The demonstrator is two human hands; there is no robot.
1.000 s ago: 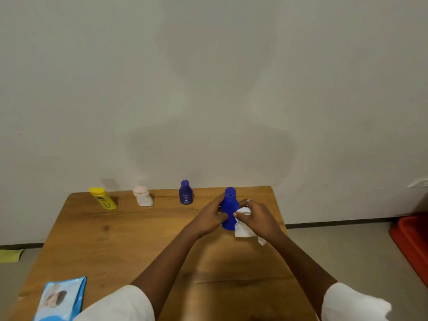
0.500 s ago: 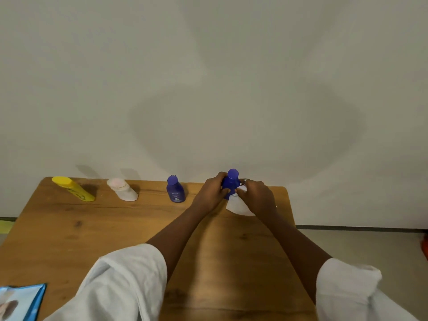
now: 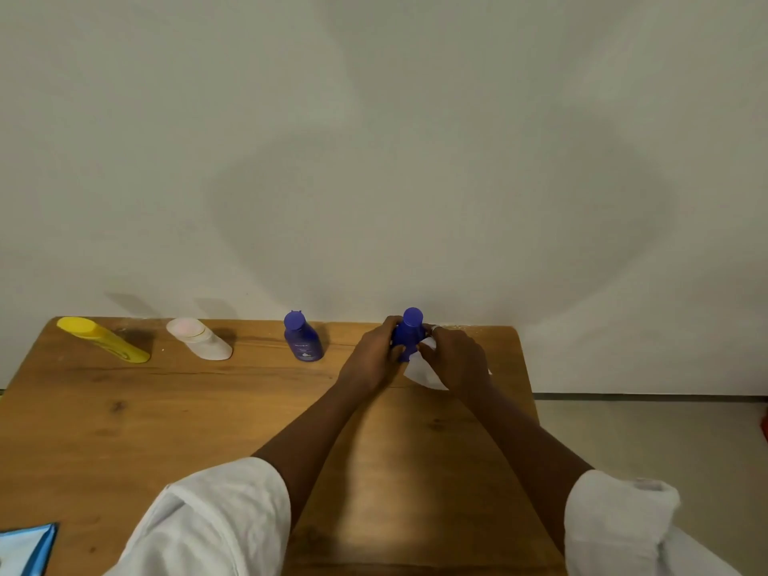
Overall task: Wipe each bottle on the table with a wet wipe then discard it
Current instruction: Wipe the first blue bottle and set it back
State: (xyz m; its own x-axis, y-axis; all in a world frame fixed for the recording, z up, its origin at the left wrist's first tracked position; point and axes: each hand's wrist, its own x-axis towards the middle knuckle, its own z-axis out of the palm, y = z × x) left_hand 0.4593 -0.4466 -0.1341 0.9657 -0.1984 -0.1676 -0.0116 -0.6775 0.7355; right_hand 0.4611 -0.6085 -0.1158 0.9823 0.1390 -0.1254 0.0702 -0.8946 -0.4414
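A blue bottle point(image 3: 409, 332) stands upright at the table's far right, near the wall. My left hand point(image 3: 372, 359) grips its left side. My right hand point(image 3: 455, 361) presses a white wet wipe point(image 3: 419, 370) against its right side; most of the wipe is hidden under the fingers. Along the back edge to the left stand a smaller dark blue bottle point(image 3: 301, 336), a white bottle with a pinkish top point(image 3: 199, 338), and a yellow bottle point(image 3: 102, 338).
The wooden table point(image 3: 166, 430) meets the wall at the back. A blue wet-wipe pack point(image 3: 25, 548) lies at the front left corner. Bare floor point(image 3: 665, 434) lies right of the table, with a red object point(image 3: 765, 426) at the frame's right edge.
The view has shifted closer over the table. Both hands have carried the blue bottle and wipe back toward the wall; the bottle now sits in line with the other bottles.
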